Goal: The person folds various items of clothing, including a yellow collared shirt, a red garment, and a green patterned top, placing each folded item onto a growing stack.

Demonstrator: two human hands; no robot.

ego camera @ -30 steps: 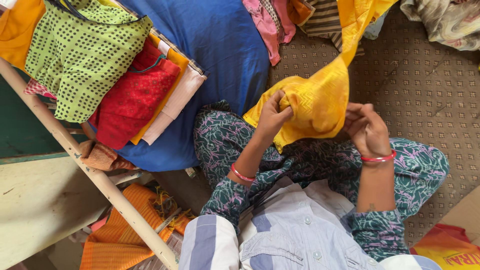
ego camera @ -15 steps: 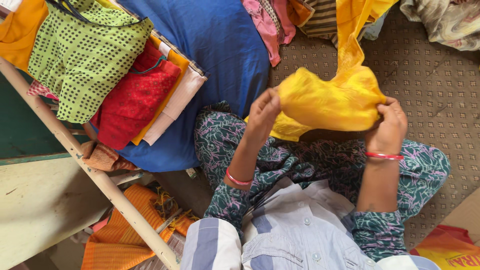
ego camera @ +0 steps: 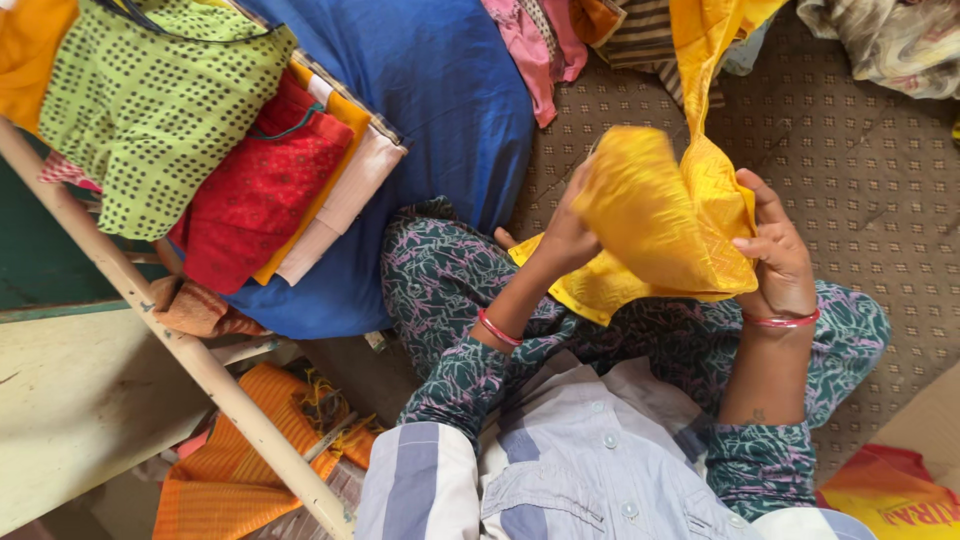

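I have one yellow cloth up in front of me and two hands on it, each wrist with one red bangle. My left hand is clamped on its left side, the fingers mostly buried in the folds, and my right hand grips its right edge, thumb and fingers pinched on the fabric. The cloth bunches between my hands, above my lap, with one long tail rising to the top of the view. To my left, one blue cushion carries a stack of folded clothes (a green dotted one, a red one).
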